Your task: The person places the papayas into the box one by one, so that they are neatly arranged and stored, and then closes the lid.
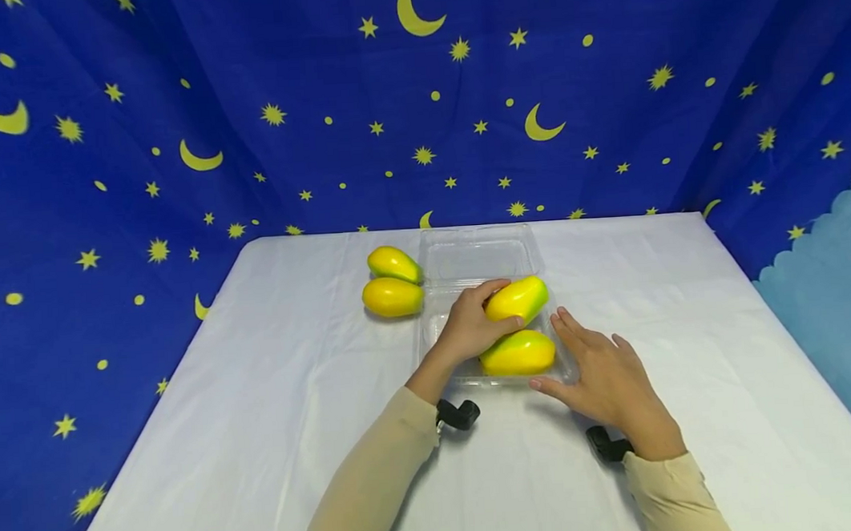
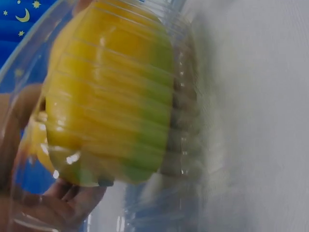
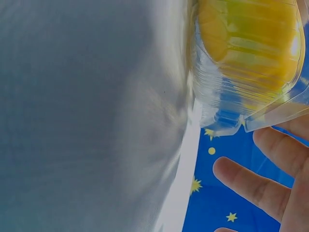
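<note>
My left hand [image 1: 469,325] grips a yellow mango with a green end [image 1: 519,299], thumb on the near side and fingers over the far side. It is over the base of a clear plastic clamshell box [image 1: 468,382]. Nearer me, a second mango [image 1: 520,355] lies in the base. In the left wrist view, a mango [image 2: 111,96] shows through the ribbed clear wall. My right hand [image 1: 608,376] is beside the box's right side, fingers spread and fingertips close to the rim. The right wrist view shows those fingers [image 3: 251,186] extended next to the box wall [image 3: 227,104].
Two more mangoes [image 1: 393,297] lie together on the white cloth, left of the box. The open lid [image 1: 479,260] lies flat behind the base. A blue curtain [image 1: 358,84] with moons and stars hangs behind the table [image 1: 259,402].
</note>
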